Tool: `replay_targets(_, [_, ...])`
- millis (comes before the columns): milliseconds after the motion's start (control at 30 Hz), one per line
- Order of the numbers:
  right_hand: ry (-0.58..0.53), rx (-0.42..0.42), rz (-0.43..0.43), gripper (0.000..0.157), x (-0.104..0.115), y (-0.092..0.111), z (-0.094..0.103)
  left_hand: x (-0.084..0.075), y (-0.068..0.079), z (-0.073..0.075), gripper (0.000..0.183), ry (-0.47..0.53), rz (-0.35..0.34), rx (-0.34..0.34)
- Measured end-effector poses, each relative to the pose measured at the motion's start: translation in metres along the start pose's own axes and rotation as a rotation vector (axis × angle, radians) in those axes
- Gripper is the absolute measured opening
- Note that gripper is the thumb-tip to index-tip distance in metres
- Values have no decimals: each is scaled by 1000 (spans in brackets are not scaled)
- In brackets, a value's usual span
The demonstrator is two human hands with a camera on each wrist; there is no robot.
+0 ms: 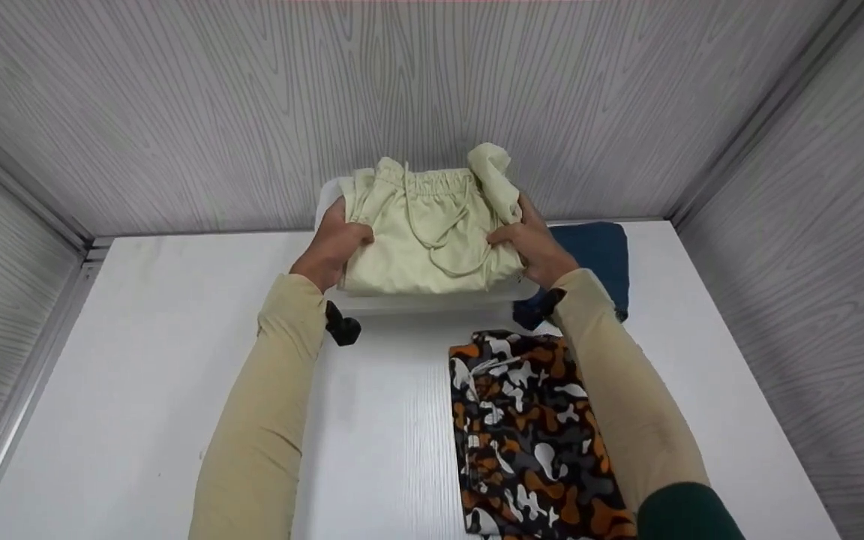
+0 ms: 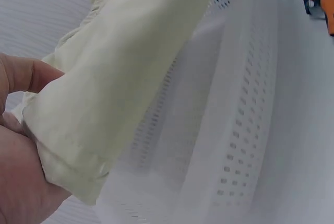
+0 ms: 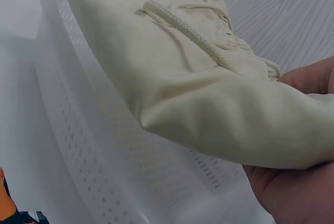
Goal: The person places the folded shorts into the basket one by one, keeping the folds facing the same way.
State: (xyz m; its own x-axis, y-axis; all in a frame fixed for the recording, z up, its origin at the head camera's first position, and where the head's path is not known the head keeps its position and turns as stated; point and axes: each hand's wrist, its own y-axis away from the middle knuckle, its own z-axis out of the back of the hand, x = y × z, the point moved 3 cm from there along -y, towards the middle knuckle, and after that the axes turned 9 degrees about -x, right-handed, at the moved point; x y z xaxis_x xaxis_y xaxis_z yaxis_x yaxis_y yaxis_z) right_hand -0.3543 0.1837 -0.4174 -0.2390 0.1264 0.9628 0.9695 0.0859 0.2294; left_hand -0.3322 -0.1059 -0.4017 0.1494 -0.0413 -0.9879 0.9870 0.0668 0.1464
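Your sleeves point(image 1: 256, 431) frame the head view; left hand point(image 1: 331, 247) and right hand point(image 1: 539, 247) hold the garment point(image 1: 421, 259) over the basket point(image 1: 424, 303), likely preserving its folds. Left wrist: fingers point(image 2: 31, 73) grip one end; right wrist: fingers point(image 3: 312, 78), the other.

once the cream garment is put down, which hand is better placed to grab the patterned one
Probably the right hand: it is nearer the patterned garment than the left hand, though both grip the cream garment.
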Motion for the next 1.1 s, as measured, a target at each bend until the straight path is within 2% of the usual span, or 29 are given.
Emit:
replay_targets(167, [162, -44, 6, 103, -5, -3, -1, 11, -5, -4, 83, -71, 4, -19])
replay_targets(300, [281, -43, 51, 100, -11, -3, -4, 22, -4, -7, 86, -142, 7, -30])
replay_targets(433, [426, -49, 73, 99, -17, 0, -7, 31, -3, -10, 87, -222, -10, -6])
replay_targets(533, [514, -31, 84, 98, -21, 3, -8, 38, -2, -10, 82, -358, -12, 29])
replay_targets(667, [621, -3, 92, 90, -27, 5, -12, 46, 2, -7, 81, -554, 19, 60])
replay_targets(800, [806, -12, 65, 85, -32, 4, -17, 54, 3, -7, 86, -687, 57, 43])
replay_targets(900, [996, -33, 80, 81, -37, 5, -21, 58, 4, -9, 89, -805, 65, -10])
replay_targets(1033, [1253, -90, 179, 80, -36, 13, -31, 51, 14, -18, 87, -976, 65, -28])
replay_targets(1100, [1354, -138, 260, 86, -31, 20, -39, 41, 22, -27, 81, -1058, 28, 22])
